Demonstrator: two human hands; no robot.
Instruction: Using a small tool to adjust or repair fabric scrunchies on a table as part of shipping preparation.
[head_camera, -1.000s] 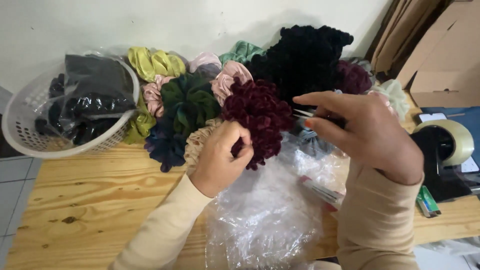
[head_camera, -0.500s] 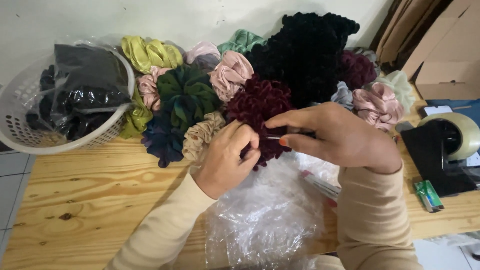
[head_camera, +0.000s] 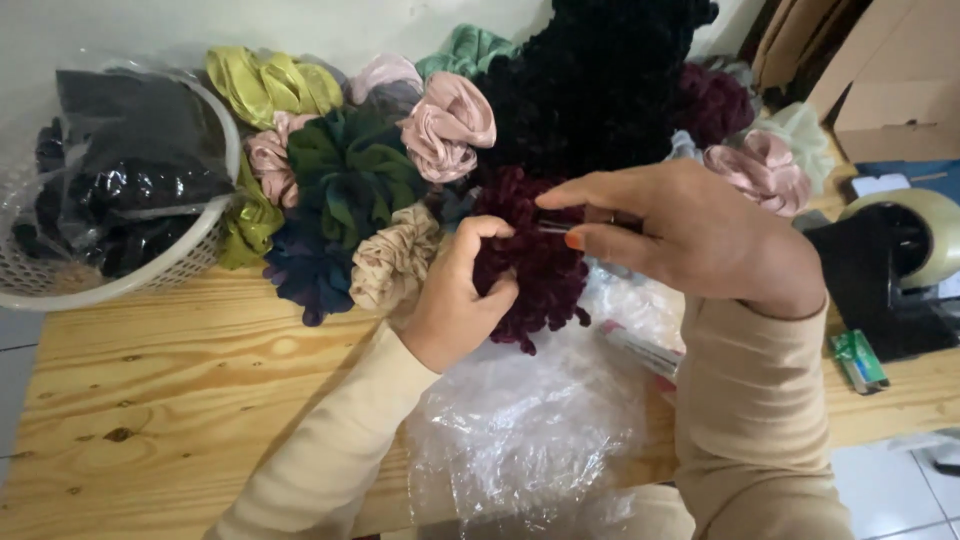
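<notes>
Work looks midway: the left hand (head_camera: 455, 305) has its fingers clamped on a dark maroon scrunchie (head_camera: 535, 262) above clear plastic bags (head_camera: 530, 430) on the wooden surface (head_camera: 170, 400), while the right hand (head_camera: 690, 235) pinches a thin dark tool (head_camera: 553, 228) against it; many scrunchies (head_camera: 400, 170) lie unbagged behind.

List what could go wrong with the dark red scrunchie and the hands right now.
The right hand pinches a thin metal tool close to the left hand gripping the dark red scrunchie; a slip might prick a finger or snag the fabric. The plastic bags overhang the table edge and could slide off.
</notes>
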